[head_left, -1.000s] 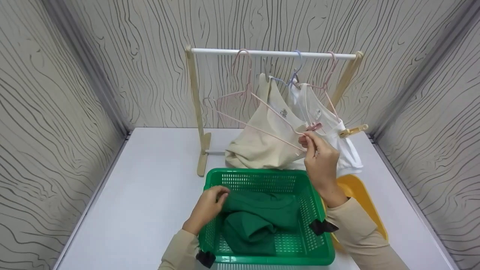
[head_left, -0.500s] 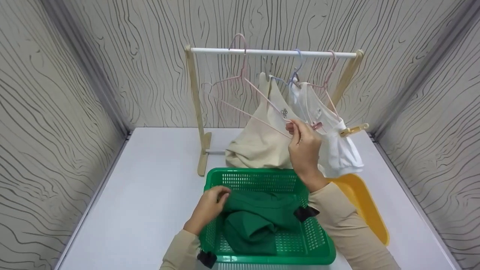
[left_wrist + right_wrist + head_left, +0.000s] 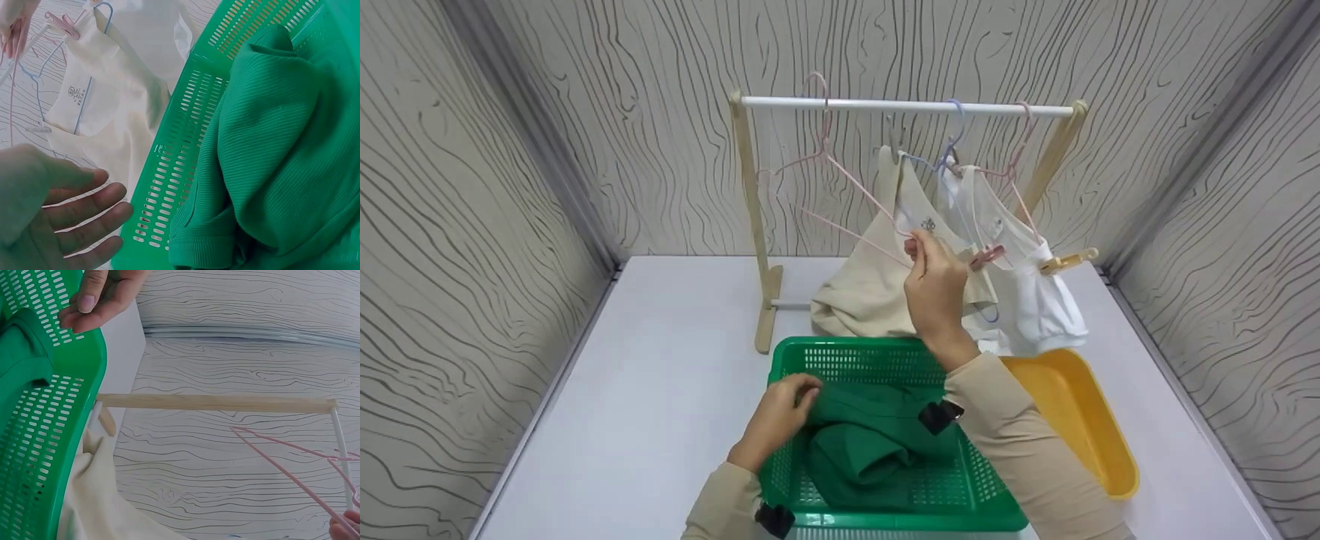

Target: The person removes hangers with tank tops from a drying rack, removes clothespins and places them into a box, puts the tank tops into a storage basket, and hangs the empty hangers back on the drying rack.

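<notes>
My right hand (image 3: 936,289) pinches the lower corner of a thin pink clothes hanger (image 3: 861,190). In the head view the hanger's hook overlaps the white bar of the clothes rack (image 3: 885,104), toward its left end. The right wrist view shows the bare hanger (image 3: 281,472) with fingertips at its corner. Over the left rim of the green basket (image 3: 847,341), my left hand (image 3: 776,412) hovers with relaxed, slightly bent fingers. Nothing is in its grasp in the left wrist view, where the left hand (image 3: 34,197) is beside a ribbed green garment (image 3: 270,135) in the basket.
On the rack hang a beige tank top (image 3: 870,285) and a white top (image 3: 1039,300) at the right. A pink clothespin (image 3: 988,257) and a yellow clothespin (image 3: 1069,261) clip them. Right of the basket stands a yellow tray (image 3: 1099,420), partly behind my right sleeve.
My right hand has moved left and up with the pink hanger, whose hook shifted left along the bar, rising above it and then lowering slightly. My left hand has stayed nearly still.
</notes>
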Demonstrator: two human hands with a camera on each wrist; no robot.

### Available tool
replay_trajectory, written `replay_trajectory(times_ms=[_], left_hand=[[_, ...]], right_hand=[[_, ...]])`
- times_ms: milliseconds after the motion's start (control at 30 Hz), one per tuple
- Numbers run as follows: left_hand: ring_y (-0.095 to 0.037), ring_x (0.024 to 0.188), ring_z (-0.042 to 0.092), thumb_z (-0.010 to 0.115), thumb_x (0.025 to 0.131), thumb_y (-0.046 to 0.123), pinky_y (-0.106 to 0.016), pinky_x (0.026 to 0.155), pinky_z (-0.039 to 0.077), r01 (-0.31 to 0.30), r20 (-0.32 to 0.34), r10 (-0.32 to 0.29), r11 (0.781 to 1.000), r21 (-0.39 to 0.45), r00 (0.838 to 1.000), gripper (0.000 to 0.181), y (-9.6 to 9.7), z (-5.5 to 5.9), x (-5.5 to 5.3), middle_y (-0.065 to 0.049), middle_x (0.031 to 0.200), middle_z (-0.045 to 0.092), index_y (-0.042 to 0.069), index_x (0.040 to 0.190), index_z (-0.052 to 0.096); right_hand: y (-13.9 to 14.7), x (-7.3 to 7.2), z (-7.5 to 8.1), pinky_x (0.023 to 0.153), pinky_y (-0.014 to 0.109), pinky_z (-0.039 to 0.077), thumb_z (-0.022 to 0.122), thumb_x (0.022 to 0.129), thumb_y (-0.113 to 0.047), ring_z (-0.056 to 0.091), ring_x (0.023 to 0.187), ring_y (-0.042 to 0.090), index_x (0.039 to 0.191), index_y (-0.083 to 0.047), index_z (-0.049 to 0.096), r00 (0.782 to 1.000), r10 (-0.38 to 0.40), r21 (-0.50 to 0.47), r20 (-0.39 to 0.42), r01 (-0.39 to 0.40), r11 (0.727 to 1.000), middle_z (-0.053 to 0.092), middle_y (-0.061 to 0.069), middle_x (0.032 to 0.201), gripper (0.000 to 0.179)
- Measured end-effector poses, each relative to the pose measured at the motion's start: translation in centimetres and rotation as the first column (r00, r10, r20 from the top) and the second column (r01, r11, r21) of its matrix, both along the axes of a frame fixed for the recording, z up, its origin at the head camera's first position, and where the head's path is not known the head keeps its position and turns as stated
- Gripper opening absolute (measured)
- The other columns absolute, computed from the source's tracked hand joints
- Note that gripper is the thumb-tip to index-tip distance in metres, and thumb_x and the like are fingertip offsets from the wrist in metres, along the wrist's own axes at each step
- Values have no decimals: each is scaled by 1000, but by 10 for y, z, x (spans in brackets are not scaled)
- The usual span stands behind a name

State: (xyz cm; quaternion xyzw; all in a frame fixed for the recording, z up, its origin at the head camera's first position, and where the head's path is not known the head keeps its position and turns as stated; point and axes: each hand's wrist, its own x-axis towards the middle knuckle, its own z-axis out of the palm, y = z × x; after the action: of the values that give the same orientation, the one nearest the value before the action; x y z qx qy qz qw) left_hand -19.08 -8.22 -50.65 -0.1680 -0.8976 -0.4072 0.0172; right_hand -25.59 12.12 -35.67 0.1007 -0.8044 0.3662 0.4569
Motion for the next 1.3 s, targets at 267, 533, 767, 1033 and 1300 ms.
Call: replay_trajectory(times_ms=[267, 533, 767, 1033, 1300], left_hand=[[-26, 102, 67, 53, 98, 10, -38, 88, 57, -8, 15, 8, 1000, 6, 1000, 18, 0, -1, 1, -13, 108, 70, 0, 108, 65], [-26, 101, 68, 54, 98, 10, -39, 87, 57, -13, 1, 13, 1000, -1, 1000, 17, 0, -2, 1, -13, 106, 70, 1, 106, 65], [-26, 100, 68, 54, 98, 9, -38, 87, 57, -9, 15, 9, 1000, 8, 1000, 17, 0, -3, 2, -14, 106, 70, 0, 107, 65], [-25, 101, 68, 53, 98, 10, -36, 86, 58, -2, 39, 1, 1000, 15, 999, 17, 0, -3, 4, -13, 107, 70, 2, 107, 65], [-25, 102, 67, 53, 98, 11, -37, 87, 57, 0, 49, -1, 1000, 17, 999, 18, 0, -3, 4, -13, 107, 69, 1, 108, 65]], right_hand=[[-15, 0, -8, 74, 39, 59, 51, 94, 5, 71, 82, 30, 100, 9, 67, 997, 18, -3, 70, -17, 1000, 71, 21, 86, 17], [-26, 5, -18, 76, 38, 60, 52, 95, 3, 72, 87, 29, 103, 9, 67, 991, 39, 8, 131, -40, 999, 71, 21, 90, 18], [-28, 10, -29, 73, 38, 61, 58, 93, -2, 73, 85, 28, 102, 9, 69, 987, 54, 80, 151, -67, 995, 73, 21, 91, 18], [-27, 17, -44, 68, 35, 61, 65, 89, -1, 72, 76, 26, 99, 6, 71, 977, 74, 146, 202, -105, 984, 74, 18, 87, 15], [-19, 23, -54, 70, 34, 61, 66, 89, -4, 72, 77, 24, 98, 4, 71, 971, 93, 149, 220, -128, 981, 74, 16, 87, 13]])
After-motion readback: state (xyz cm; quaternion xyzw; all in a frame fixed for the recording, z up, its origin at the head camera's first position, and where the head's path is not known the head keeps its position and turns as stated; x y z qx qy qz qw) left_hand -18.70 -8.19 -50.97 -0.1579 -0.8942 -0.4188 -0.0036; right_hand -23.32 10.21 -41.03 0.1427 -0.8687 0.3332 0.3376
